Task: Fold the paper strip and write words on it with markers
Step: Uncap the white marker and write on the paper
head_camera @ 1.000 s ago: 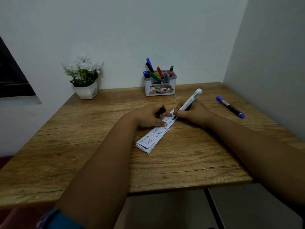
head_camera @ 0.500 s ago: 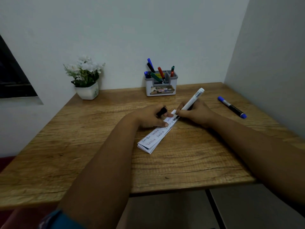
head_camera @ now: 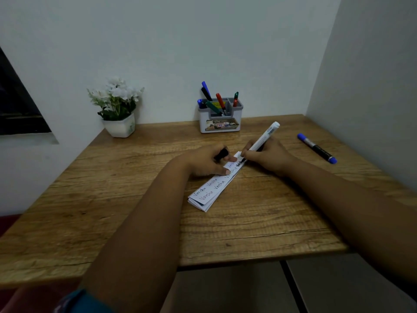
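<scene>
At a wooden desk (head_camera: 259, 227) in a pale corner, we watch the folded paper strip (head_camera: 208, 193) run from lower left to upper right; the left hand (head_camera: 208, 160), pinching a black cap (head_camera: 221, 154), pins it while the right hand (head_camera: 267, 155) grips a black marker (head_camera: 262, 139), tip at its upper-right end.

Bare forearms, teal-blue sleeve edge (head_camera: 74, 300) on the left arm

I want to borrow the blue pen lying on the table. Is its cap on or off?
On. The blue-capped marker lies on the wooden table with blue pieces covering both ends, no bare tip showing.
</scene>
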